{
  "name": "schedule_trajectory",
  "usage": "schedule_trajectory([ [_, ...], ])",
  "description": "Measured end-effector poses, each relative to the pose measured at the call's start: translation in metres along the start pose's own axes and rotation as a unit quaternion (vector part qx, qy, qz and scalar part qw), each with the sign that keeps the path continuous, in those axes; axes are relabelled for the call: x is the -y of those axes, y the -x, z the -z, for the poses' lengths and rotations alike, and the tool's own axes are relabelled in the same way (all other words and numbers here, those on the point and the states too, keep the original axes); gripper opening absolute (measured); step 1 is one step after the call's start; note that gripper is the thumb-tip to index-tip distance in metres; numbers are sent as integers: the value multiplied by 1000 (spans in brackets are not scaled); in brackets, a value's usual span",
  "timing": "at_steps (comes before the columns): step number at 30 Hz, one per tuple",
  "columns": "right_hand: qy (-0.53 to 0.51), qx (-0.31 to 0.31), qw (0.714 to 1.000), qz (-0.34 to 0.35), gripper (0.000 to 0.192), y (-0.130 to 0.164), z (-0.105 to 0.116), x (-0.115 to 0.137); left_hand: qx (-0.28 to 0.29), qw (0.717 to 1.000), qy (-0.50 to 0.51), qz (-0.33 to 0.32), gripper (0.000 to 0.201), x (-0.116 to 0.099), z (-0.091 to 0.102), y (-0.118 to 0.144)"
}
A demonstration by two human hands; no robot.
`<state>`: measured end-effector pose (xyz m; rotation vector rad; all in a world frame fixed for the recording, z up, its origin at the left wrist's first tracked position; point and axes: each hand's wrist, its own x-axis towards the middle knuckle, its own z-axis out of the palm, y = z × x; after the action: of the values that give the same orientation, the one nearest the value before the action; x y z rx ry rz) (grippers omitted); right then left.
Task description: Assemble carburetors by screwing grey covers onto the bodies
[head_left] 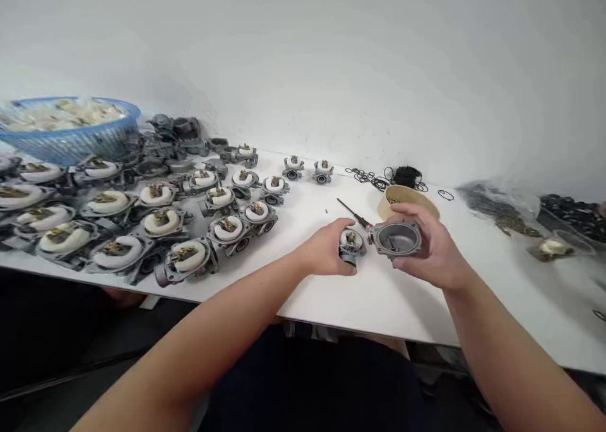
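Head view: a white desk [379,293] is seen against a white wall, with two bare forearms reaching in from below. The left hand [326,252] is closed around a small carburetor body [351,244], white float uppermost, held just above the desk near its front edge. The right hand [433,249] is wrapped around a grey metal float bowl [395,239], gripped by thumb and fingers at its right side. The bowl's hollow is turned up and toward the camera, and nothing can be made out inside it; its long axis runs roughly left to right. Bowl and carburetor body are held just beside each other, edges touching or nearly so; which cannot be told. Behind the right hand, a tan round bowl [408,199] is noted, with small brass-coloured parts inside. A slim screwdriver [353,213] lies just left of it. Black O-rings [392,178] are scattered by the wall. At far left, a blue basket [71,135] is filled with pale parts, and rows of assembled carburetors [161,220] cover the desk beside it.
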<state>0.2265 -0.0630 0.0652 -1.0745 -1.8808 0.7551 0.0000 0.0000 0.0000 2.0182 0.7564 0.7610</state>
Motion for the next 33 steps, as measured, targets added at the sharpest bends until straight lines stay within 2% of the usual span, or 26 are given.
schedule_trajectory([
  [4,-14,44,995,83,74,-20,7,-4,3,999,-18,43,100,-5,-1,0],
  [7,30,78,990,112,79,-30,11,-9,9,999,-7,37,92,-7,0,0],
  [11,95,73,988,97,84,-36,16,-16,4,1000,3,29,94,-6,1,2],
  [15,87,42,993,61,71,-36,20,-19,10,999,4,48,105,-3,0,3],
  [18,134,9,990,40,62,-35,19,-18,19,998,9,57,107,-2,0,2],
  [21,177,14,984,26,51,-36,15,-14,15,999,12,49,106,-2,0,1],
  [23,229,39,972,12,45,-38,11,-9,11,999,13,38,103,-2,-1,1],
  [27,365,112,924,-11,38,-48,5,6,10,1000,1,28,99,-3,-1,0],
  [33,424,182,886,-40,33,-68,-12,23,12,999,-12,44,93,-6,1,0],
])
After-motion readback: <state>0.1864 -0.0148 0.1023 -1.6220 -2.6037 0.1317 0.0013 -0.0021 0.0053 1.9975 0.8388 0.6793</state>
